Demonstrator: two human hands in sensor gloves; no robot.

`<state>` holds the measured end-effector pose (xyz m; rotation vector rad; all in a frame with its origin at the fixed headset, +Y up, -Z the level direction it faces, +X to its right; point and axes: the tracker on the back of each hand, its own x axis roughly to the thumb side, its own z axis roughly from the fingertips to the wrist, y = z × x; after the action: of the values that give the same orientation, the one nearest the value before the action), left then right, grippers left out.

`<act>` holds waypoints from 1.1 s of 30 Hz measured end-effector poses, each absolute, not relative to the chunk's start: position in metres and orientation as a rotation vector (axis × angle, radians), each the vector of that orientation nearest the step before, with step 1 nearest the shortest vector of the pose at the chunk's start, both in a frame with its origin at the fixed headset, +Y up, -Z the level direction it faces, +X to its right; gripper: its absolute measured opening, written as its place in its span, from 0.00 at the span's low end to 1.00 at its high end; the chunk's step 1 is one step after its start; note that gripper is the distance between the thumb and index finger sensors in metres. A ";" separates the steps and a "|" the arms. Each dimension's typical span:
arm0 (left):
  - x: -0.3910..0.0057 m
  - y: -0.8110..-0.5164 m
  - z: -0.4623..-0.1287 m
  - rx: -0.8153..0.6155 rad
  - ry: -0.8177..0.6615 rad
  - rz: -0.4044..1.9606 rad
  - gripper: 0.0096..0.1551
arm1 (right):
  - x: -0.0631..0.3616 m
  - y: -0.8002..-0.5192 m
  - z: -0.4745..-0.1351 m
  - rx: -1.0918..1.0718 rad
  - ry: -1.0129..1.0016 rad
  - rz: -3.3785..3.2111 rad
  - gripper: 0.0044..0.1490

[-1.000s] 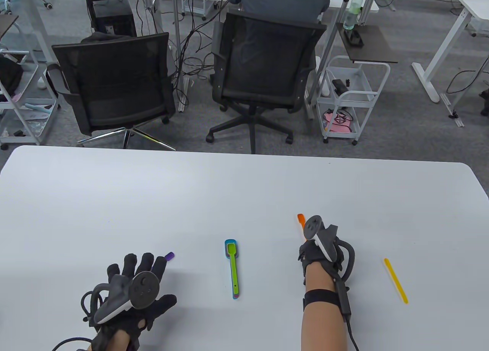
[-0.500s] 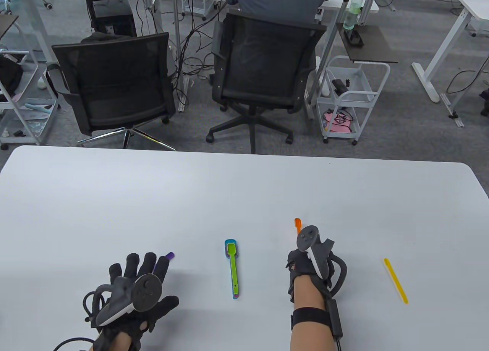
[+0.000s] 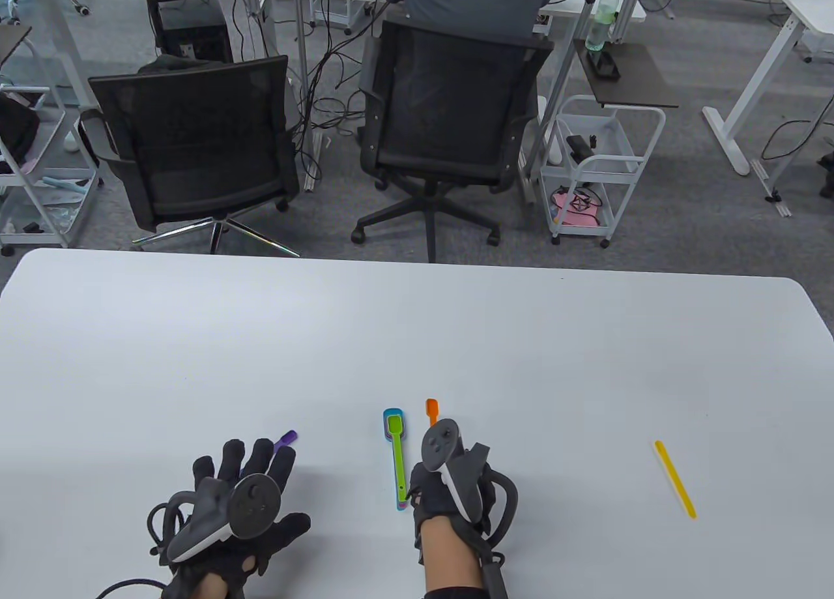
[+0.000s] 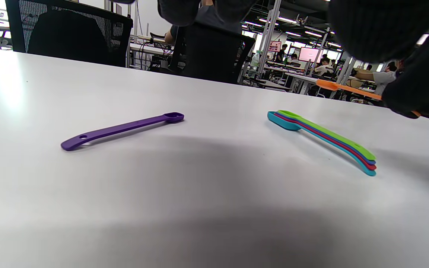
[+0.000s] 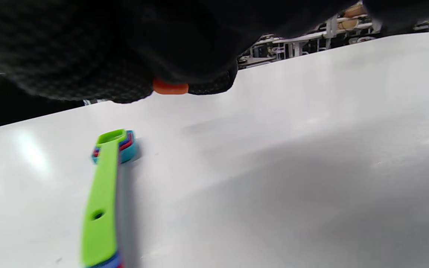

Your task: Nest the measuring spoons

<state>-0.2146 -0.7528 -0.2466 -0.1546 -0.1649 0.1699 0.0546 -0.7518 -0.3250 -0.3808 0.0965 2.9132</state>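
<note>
Right hand [image 3: 449, 488]: fingers curled under the palm and gripping the orange spoon [image 3: 431, 411]. Exact finger placement on the handle hidden by the tracker in the table view; in the right wrist view only a stub of orange shows below the dark glove. Orange bowl end pokes out past the knuckles, pointing away from the person. In the left wrist view the spoon is held clear of the table surface.

Landmark: the nested stack [image 3: 397, 459], a green spoon on top with red and blue ones showing beneath, lying flat on the white table [image 3: 417, 325], bowls at the far end, handles toward the person. The right hand sits just right of the stack's handle end, the glove close against it; contact cannot be told. The orange bowl is just right of the stack's bowls, apart from them.

Left hand [image 3: 238, 501]: fingers spread and extended forward, holding nothing, well left of the stack. Whether the palm rests on the table cannot be told.

Purple spoon [image 3: 285, 439]: lying flat left of the stack, its tip showing just beyond the left fingertips in the table view; the left wrist view shows it whole and untouched.

Yellow spoon [image 3: 675, 478]: lying flat far right of the stack, well apart from both hands.
</note>
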 end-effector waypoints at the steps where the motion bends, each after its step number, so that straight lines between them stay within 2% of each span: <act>1: -0.215 -0.753 -0.246 -0.154 -0.166 0.170 0.64 | 0.050 -0.753 -0.324 -0.372 0.099 2.911 0.36; 9: -0.215 -0.752 -0.246 -0.154 -0.167 0.173 0.64 | 0.023 -0.769 -0.319 -0.321 0.110 2.941 0.36; 18: -0.214 -0.752 -0.247 -0.157 -0.165 0.171 0.64 | 0.025 -0.780 -0.321 -0.314 0.133 2.940 0.36; 33: -0.215 -0.751 -0.247 -0.166 -0.162 0.173 0.64 | 0.024 -0.778 -0.321 -0.311 0.145 2.942 0.36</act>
<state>-0.2149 -0.7509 -0.2466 -0.1657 -0.1619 0.1730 0.0239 -0.7782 -0.3205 -0.3108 0.1452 2.9415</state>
